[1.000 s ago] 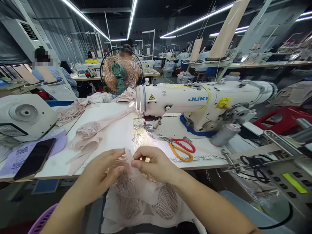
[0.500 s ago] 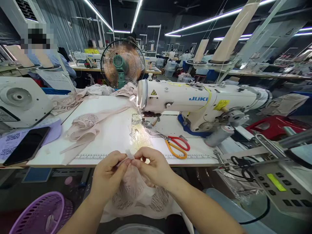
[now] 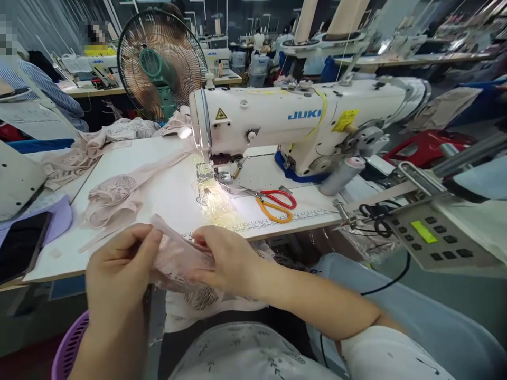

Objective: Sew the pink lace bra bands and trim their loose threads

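Pale pink sheer lace fabric [image 3: 176,258] stretches between my two hands just off the table's front edge. My left hand [image 3: 124,264] pinches its upper left end between thumb and fingers. Around the fabric's right part my right hand [image 3: 227,261] is closed, its fingertips partly covered by the cloth. Lower folds of lace hang above my lap. Beyond the hands stands a white sewing machine [image 3: 261,113], its lamp lighting the needle area. Scissors [image 3: 277,206] with one red and one orange handle lie on the table right of the needle plate.
More pink lace pieces [image 3: 113,198] lie on the table's left side. A black phone [image 3: 24,245] rests at the far left. A grey thread cone [image 3: 344,176] and a control panel [image 3: 431,237] are right. Below are a purple basket [image 3: 70,343] and a blue-grey tub [image 3: 396,301].
My hands have moved apart and to the left, spreading the fabric between them. The view has tilted down and turned, so the machine appears higher and further left.
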The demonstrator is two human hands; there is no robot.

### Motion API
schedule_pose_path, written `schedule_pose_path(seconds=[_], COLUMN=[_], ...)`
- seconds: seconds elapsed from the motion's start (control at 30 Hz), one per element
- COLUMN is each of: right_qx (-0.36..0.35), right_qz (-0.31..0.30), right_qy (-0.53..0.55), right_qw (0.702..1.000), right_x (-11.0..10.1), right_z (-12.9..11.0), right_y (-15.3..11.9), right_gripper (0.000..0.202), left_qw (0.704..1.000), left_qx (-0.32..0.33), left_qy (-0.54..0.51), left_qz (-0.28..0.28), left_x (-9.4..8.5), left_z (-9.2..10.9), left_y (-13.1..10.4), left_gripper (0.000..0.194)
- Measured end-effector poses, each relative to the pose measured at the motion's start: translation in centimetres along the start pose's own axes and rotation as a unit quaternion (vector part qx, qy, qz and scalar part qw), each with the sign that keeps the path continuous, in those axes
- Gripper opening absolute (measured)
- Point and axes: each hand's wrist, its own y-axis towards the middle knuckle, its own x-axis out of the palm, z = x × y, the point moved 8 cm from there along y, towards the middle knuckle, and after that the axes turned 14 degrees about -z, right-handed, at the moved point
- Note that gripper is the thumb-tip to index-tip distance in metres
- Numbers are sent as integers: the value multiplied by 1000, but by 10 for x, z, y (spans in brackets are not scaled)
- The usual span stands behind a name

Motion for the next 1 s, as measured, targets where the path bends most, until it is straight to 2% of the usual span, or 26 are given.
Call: schedule_pose_path(seconds=[0.07,0.17,0.27,0.37,0.47,0.57,0.67,0.83,1.0], right_qx=[-51,-106,-116,-130,-167,-187,-175,-139,-98], right_qz=[58,141,171,154,124,107,87,49,12], right_qy=[-74,-113,-92,-39,-8,-18,-40,-49,-47], right_qw=[994,978,974,979,978,976,980,988,994], right_x=[10,19,21,20,22,27,35,44,40], right_z=[-7,-14,-18,-22,-27,-28,-24,-7,20], right_y=[-7,-16,-20,-21,-25,-33,-42,-62,-84], right_gripper=[28,18,16,15,20,22,23,21,21], left_qw=[997,993,985,982,983,981,977,971,969], left_qx=[7,32,84,109,94,74,78,68,42], left_qy=[21,48,70,67,57,54,50,80,84], left_qz=[69,108,134,141,145,169,194,214,227], left_x=[-14,-27,-39,-50,-59,-71,-83,-102,-116], left_z=[10,21,30,32,28,25,24,20,12], left_y=[-5,-12,-18,-19,-21,-26,-31,-33,-30], left_gripper=[24,28,26,23,21,22,21,21,22])
